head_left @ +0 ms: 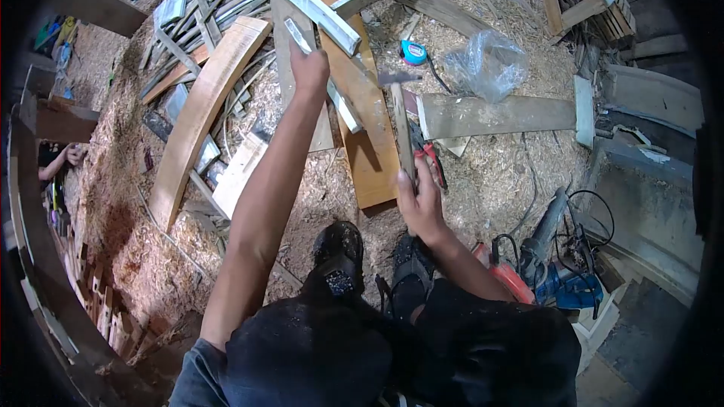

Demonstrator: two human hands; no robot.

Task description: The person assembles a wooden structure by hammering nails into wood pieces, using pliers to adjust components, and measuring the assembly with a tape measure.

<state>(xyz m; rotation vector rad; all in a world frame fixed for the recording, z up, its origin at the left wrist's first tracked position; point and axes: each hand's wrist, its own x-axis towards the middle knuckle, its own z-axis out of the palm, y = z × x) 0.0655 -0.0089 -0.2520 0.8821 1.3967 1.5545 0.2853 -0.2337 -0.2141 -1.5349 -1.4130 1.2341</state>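
Note:
My left hand (309,71) is closed around a white-painted wood strip (343,108), which sticks out on both sides of the fist. Beneath it lies an orange-brown board (369,158). In my right hand (422,207) is a hammer (403,128), gripped low on its wooden handle, with the slightly blurred metal head pointing away from me. Red-handled pliers (435,166) lie just beyond that hand, partly hidden. More white-edged wood pieces (320,11) rest past my left hand.
Sawdust and shavings cover the floor. A teal tape measure (413,52) and a clear plastic bag (490,66) lie ahead. A grey plank (498,117) stretches right. Corded power tools (543,237) sit at my right. Curved boards (207,105) lie left; another person's hand (73,154) shows far left.

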